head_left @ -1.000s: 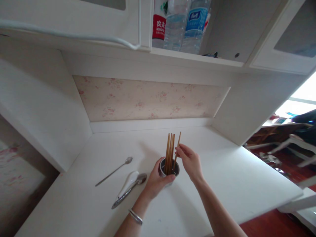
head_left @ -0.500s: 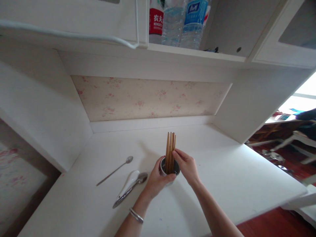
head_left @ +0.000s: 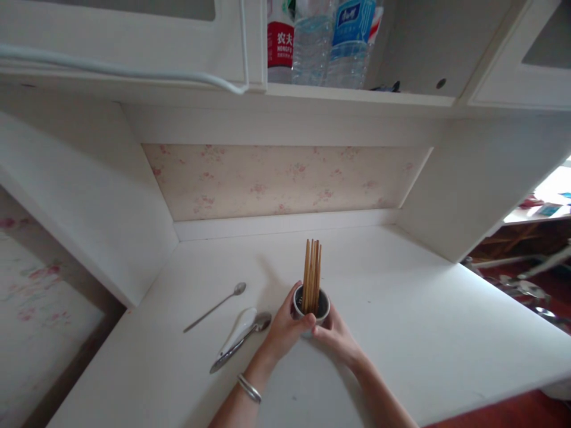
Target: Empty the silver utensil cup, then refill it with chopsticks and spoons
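Note:
Both of my hands are wrapped round a round cup (head_left: 326, 310) with a pale rim and dark inside. My left hand (head_left: 288, 324) grips its left side, thumb across the near rim. On the right side, my right hand (head_left: 339, 339) closes round the cup with its thumb at the front. Several wooden chopsticks (head_left: 312, 276) stand upright inside the cup, leaning together. Left of my left hand lie a metal spoon (head_left: 261, 323), a white spoon (head_left: 241, 327) beside it, and a long thin-handled metal spoon (head_left: 239, 289) farther off. The cup's base is mostly hidden by my hands.
The white desk top (head_left: 392, 285) runs to an edge at the right. Side panels and a flowered back panel (head_left: 285, 181) enclose it. Overhead, a shelf holds plastic bottles (head_left: 312, 47), and a white cable (head_left: 134, 68) hangs at the upper left.
My right hand has let go of the chopsticks and moved down onto the right side of the cup. My left hand keeps its hold. The camera view has shifted slightly.

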Demonstrator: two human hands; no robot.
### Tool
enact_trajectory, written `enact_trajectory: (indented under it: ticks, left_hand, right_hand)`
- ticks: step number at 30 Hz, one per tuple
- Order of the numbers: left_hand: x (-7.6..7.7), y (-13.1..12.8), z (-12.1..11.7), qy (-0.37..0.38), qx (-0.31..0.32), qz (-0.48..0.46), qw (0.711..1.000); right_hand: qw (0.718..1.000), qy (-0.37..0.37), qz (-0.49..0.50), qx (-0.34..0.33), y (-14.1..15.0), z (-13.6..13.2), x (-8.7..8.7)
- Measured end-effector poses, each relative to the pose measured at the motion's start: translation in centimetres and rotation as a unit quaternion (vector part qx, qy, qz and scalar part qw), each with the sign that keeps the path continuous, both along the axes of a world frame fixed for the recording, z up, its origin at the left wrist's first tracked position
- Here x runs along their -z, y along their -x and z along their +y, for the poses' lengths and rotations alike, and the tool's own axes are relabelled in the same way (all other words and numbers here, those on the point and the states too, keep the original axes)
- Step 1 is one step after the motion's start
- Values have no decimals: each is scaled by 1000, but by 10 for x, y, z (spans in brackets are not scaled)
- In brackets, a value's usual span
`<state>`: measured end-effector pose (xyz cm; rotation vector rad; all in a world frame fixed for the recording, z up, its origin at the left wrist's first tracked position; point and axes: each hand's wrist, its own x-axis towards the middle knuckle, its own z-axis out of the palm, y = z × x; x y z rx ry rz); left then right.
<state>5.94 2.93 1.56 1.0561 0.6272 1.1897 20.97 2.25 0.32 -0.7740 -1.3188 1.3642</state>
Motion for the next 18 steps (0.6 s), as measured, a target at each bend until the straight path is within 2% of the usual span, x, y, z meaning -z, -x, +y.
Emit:
enact_trajectory:
  ticks: [6, 8, 10, 12, 14, 18]
  left_hand:
    - [-5, 2, -9, -25, 9, 41, 999]
    - [-7, 4, -14, -48, -16, 88, 995]
    - [-8, 12, -21, -59, -69, 162, 983]
    - [-12, 26, -28, -60, -135, 259, 955]
    - [-17, 46, -33, -74, -175, 363, 912]
    - [-28, 91, -42, -133, -176, 545, 809]
  right_hand:
    - [999, 8, -40, 24, 6, -4, -9]
    - [999, 7, -38, 27, 6, -5, -10]
    - [999, 5, -32, 21, 5, -5, -8]
    - [1000, 2, -21, 12, 4, -4, -5]
    - [1000, 1, -16, 11, 3, -2, -1]
    - [999, 3, -27, 16, 0, 0, 5]
